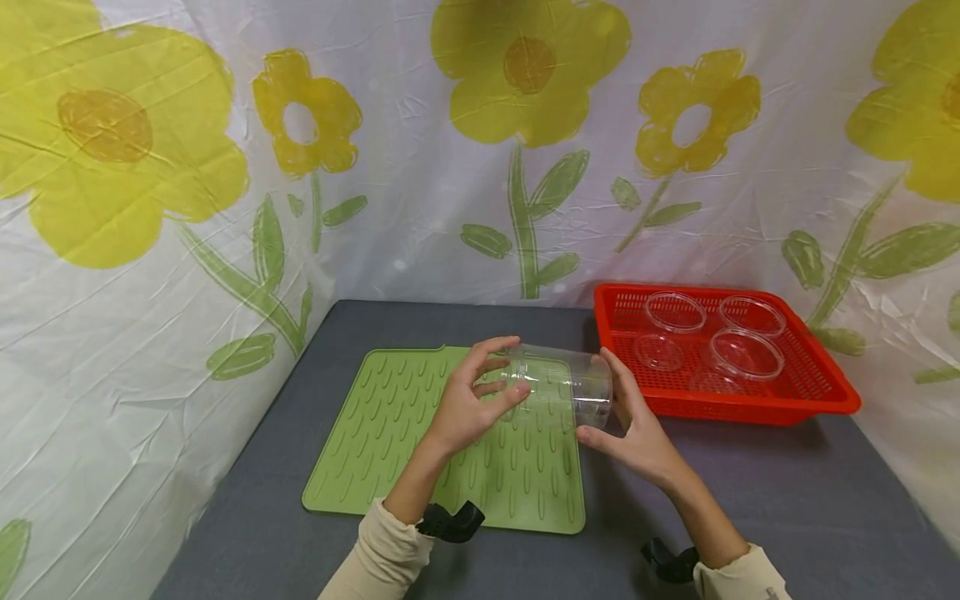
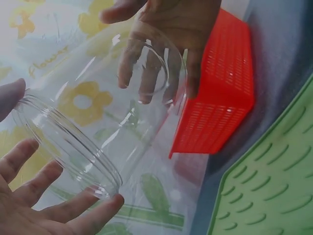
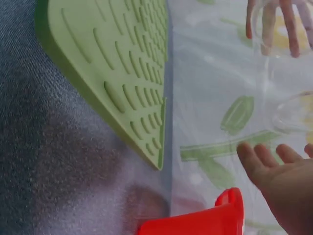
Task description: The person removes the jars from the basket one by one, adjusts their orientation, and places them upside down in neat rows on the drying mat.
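A clear plastic jar [image 1: 551,379] with a threaded neck lies sideways in the air between my two hands, over the right part of the green mat [image 1: 517,492]. My left hand [image 1: 472,408] grips the neck end, fingers and thumb spread around the threaded rim [image 2: 68,139]. At the jar's base, my right hand [image 1: 641,429] holds the other end, thumb below and fingers above. In the right wrist view, most of the jar is cut off by the frame's edge, beyond the right fingers [image 3: 254,161].
A red perforated basket [image 1: 757,407] stands at the back right. Inside it are three similar clear jars, one of them a front jar [image 1: 750,375]. The mat lies on a dark grey table [image 1: 810,492]. A flower-printed curtain [image 1: 420,208] surrounds the table's back and sides.
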A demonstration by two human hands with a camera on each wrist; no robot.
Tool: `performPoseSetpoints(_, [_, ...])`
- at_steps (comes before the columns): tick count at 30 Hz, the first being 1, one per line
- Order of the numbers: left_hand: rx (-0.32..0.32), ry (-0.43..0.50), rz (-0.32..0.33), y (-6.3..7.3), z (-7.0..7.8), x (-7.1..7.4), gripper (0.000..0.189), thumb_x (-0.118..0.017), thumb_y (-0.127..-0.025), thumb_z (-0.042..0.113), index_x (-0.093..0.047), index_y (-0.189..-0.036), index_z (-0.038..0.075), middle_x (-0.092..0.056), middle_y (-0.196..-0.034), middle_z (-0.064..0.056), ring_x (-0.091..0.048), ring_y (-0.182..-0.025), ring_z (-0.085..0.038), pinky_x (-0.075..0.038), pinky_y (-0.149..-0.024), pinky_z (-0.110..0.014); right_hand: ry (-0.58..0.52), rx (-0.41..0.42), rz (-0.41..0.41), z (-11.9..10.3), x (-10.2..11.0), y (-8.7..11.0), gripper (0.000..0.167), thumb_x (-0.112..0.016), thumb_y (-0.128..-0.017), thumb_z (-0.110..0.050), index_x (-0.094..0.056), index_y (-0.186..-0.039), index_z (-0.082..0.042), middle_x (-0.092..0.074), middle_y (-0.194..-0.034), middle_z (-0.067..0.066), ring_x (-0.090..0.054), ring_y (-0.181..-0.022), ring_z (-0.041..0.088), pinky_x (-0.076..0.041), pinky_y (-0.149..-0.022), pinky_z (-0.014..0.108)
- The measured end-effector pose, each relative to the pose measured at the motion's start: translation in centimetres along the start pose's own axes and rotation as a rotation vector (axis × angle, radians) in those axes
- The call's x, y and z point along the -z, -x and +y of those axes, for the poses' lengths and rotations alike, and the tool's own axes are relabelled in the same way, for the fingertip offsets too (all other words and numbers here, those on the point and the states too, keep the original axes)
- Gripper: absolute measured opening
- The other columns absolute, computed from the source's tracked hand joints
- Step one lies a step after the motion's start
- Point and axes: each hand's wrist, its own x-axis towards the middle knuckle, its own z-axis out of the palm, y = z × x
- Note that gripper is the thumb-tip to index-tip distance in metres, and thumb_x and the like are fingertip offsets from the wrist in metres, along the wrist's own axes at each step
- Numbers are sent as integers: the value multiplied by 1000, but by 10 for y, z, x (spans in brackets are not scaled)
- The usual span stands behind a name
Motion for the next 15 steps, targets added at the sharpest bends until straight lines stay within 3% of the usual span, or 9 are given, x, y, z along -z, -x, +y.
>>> performPoseSetpoints(3, [14, 72, -13, 1, 0, 1, 57, -71, -95, 14, -50, -148, 16, -45, -156, -6, -48, -140, -39, -51, -105, -56, -45, 6, -13, -1, 0, -1, 104, -77, -85, -9, -12, -163, -34, -22, -169, 7, -29, -150, 34, -35, -114, 66])
performPoseSetpoints(10, [30, 132, -33, 2, 3, 2, 58, -70, -96, 18, -47, -149, 10, -39, -160, -11, -45, -142, -42, -56, -100, -51, -142, 51, -49, -4, -4, -4, 101, -74, -87, -4, -13, -163, -30, -29, -162, 8, -41, -140, 18, -52, -102, 28])
performPoseSetpoints(15, [32, 175, -48, 2, 0, 3, 60, -68, -96, 12, -43, -150, 5, -38, -159, -13, -46, -140, -44, -58, -97, -42, -180, 70, -41, -7, -6, -5, 99, -73, -86, 1, -16, -162, -26, -31, -159, 10, -44, -138, 20, -52, -101, 25])
